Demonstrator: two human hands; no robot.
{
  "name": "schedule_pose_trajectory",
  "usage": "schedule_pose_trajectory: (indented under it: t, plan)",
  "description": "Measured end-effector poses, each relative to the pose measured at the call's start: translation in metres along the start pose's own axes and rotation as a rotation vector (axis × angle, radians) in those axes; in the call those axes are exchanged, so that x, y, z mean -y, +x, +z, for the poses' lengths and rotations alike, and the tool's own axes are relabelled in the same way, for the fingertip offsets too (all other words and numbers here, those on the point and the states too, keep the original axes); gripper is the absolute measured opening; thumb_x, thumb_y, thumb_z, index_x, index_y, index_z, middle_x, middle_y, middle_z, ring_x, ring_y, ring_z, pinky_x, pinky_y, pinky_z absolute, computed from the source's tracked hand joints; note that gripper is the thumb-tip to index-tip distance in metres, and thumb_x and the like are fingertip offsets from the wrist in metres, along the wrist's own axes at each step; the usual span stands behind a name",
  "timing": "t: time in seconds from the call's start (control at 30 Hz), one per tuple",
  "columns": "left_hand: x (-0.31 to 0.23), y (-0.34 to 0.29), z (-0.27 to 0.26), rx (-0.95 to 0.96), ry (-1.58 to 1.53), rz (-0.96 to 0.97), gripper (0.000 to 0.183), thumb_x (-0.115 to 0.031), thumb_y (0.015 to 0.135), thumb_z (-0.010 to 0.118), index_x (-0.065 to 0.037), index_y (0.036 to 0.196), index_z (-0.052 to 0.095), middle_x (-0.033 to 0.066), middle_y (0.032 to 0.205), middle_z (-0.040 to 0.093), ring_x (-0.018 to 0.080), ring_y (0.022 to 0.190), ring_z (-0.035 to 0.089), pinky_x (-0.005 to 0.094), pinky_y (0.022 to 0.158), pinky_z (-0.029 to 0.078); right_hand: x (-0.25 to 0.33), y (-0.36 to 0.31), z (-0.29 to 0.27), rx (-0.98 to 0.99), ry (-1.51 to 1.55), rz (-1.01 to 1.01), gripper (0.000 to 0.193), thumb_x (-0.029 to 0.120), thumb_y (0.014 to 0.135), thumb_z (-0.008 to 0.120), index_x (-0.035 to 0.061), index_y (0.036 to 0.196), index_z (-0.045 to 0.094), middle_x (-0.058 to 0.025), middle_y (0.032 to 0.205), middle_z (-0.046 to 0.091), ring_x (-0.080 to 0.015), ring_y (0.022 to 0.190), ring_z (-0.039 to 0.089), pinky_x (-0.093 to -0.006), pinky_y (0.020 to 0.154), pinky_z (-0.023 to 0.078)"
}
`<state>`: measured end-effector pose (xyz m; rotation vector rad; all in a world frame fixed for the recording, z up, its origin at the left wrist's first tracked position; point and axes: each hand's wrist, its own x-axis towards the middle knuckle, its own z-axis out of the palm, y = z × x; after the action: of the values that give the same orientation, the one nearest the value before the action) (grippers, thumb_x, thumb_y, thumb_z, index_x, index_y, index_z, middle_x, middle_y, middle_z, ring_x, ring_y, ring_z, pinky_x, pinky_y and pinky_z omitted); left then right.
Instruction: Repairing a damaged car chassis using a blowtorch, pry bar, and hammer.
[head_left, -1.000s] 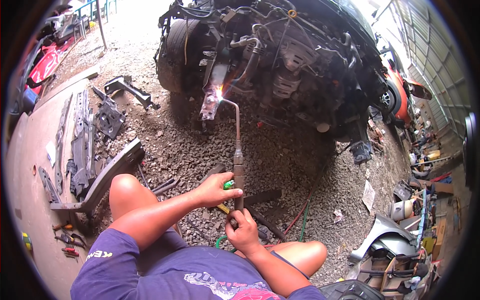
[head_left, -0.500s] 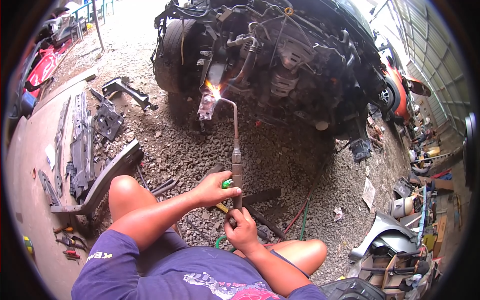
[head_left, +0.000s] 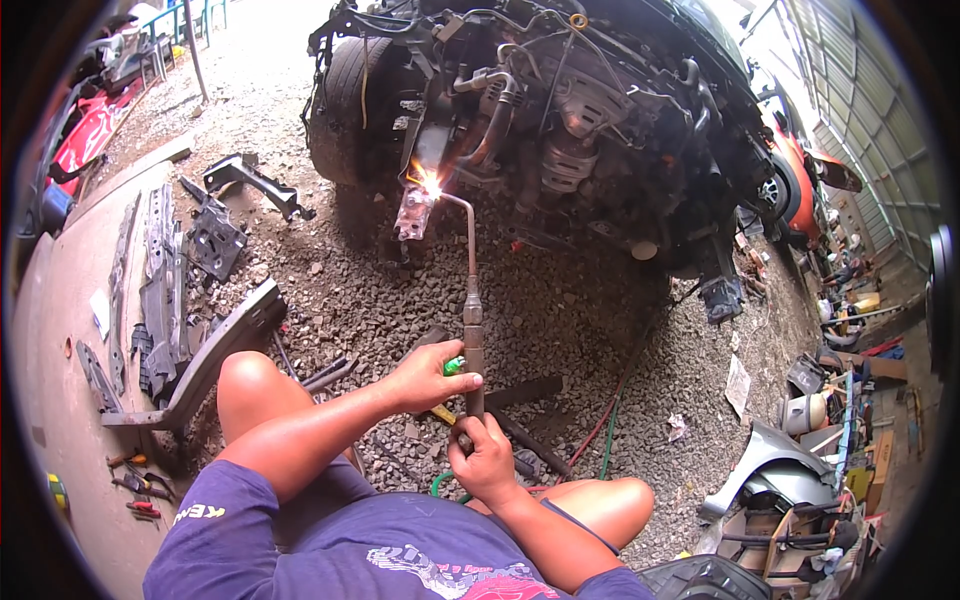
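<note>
A long gas torch (head_left: 473, 340) with a bent copper-coloured tip stretches away from me. Around its handle, my left hand (head_left: 428, 378) is closed, thumb across the front. Beside that thumb shows a small green piece (head_left: 455, 366); whether it belongs to the torch I cannot tell. Lower down, the fingers of my right hand (head_left: 487, 460) wrap the handle's near end. At the torch tip, a bright flame with sparks plays on a metal frame rail (head_left: 412, 215) that juts from the stripped front of a dark car (head_left: 600, 150). Glare hides the heated spot.
Gravel (head_left: 560, 320) lies under the car. Left stand a tyre (head_left: 345, 110), a bent bumper beam (head_left: 225, 350) and several loose metal panels (head_left: 165, 280). Red and green hoses (head_left: 608, 430) trail on the ground. A silver fender (head_left: 770, 465) and piled parts line the right side.
The flame at the rail has grown into a brighter, whiter flare with more sparks. Both hands and the torch stay nearly in place.
</note>
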<state>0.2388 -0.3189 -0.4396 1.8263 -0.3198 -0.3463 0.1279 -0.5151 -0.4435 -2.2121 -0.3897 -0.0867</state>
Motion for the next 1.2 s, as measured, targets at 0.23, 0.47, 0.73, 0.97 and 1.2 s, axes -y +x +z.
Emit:
schedule_pose_trajectory:
  t: [0.23,0.47,0.73,0.97,1.2]
  plan:
    - [0.003,0.003,0.0,-0.007,0.017,0.013,0.039,-0.032,0.1,0.084,-0.003,0.124,0.073,0.0099,0.109,0.076,0.0163,0.104,0.07,0.039,0.095,0.057,0.0,0.001,0.001,-0.007,0.014,0.003,0.025,0.004,0.087,0.075,0.0113,0.109,0.068,-0.0176,0.101,0.067,-0.0414,0.082,0.072,-0.0505,0.072,0.059]
    - [0.005,0.005,0.001,-0.009,0.001,0.004,0.038,-0.031,0.1,0.084,-0.003,0.122,0.072,0.0101,0.106,0.076,0.016,0.101,0.07,0.0387,0.091,0.058,-0.001,0.004,0.001,-0.017,0.002,-0.004,0.025,0.004,0.087,0.075,0.0115,0.11,0.068,-0.0181,0.1,0.065,-0.0429,0.082,0.07,-0.0513,0.071,0.059]
    - [-0.002,0.007,-0.002,-0.013,0.003,-0.014,0.036,-0.031,0.1,0.083,-0.003,0.118,0.071,0.0103,0.102,0.075,0.0156,0.096,0.069,0.0388,0.088,0.057,0.002,0.007,0.001,-0.025,0.011,0.044,0.023,-0.002,0.084,0.073,0.0085,0.104,0.069,-0.0164,0.097,0.068,-0.0386,0.084,0.071,-0.0465,0.074,0.058]
    - [0.001,0.012,-0.002,-0.02,-0.042,-0.019,0.037,-0.031,0.1,0.083,-0.003,0.121,0.071,0.0067,0.102,0.074,0.0121,0.097,0.066,0.0365,0.087,0.057,0.004,0.015,0.0,-0.039,0.007,0.036,0.023,-0.001,0.083,0.073,0.009,0.104,0.069,-0.017,0.097,0.068,-0.0405,0.084,0.07,-0.0475,0.075,0.058]
    - [0.002,0.017,-0.002,-0.061,-0.112,0.014,0.039,-0.033,0.097,0.085,-0.001,0.116,0.071,0.0077,0.09,0.071,0.0128,0.082,0.064,0.0372,0.074,0.056,0.004,0.02,0.0,-0.058,0.01,0.037,0.022,-0.001,0.084,0.074,0.0094,0.104,0.07,-0.0169,0.096,0.068,-0.0403,0.083,0.07,-0.048,0.074,0.058]
